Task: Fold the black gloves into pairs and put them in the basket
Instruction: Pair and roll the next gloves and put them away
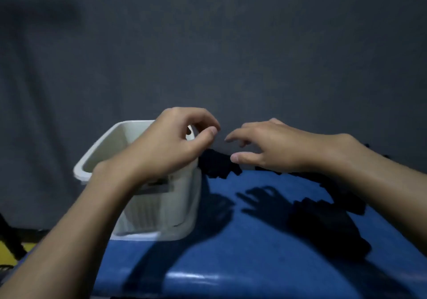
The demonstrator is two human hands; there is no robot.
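A white plastic basket point(171, 211) stands on the left part of a blue table point(249, 248). My left hand point(168, 146) hovers above the basket's right rim with loosely curled fingers and holds nothing. My right hand point(270, 146) hangs above the table's far edge, fingers spread and relaxed, empty. One black glove point(219, 164) lies at the far edge beside the basket, below and between my hands. Another dark pile of black gloves point(328, 227) lies on the right side of the table. More black gloves point(342, 190) stretch under my right forearm.
A dark grey cloth backdrop point(208, 44) fills the space behind the table. The table's rounded front edge point(194, 276) is near me. A yellow and black area point(9, 250) shows at the lower left, beyond the table.
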